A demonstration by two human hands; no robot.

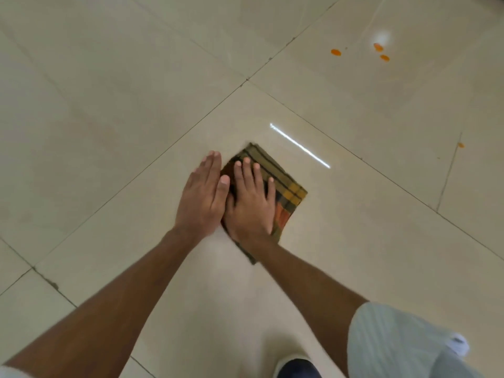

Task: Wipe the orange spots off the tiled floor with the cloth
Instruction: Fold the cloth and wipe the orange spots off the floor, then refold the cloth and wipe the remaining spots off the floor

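Observation:
A folded checked cloth (289, 190), olive with orange and dark stripes, lies flat on the beige tiled floor (136, 105). My right hand (251, 203) presses flat on top of the cloth, fingers spread. My left hand (203, 195) lies flat beside it at the cloth's left edge, its thumb touching the cloth. Three orange spots (336, 52) (378, 46) (384, 58) sit on a tile far up and to the right of the cloth. Another small orange spot (461, 145) lies near a grout line at the right.
Dark grout lines cross the floor diagonally. A bright strip of reflected light (300, 145) lies just beyond the cloth. My knee in pale trousers (395, 342) and a dark shoe with a white rim (296, 368) are at the bottom right.

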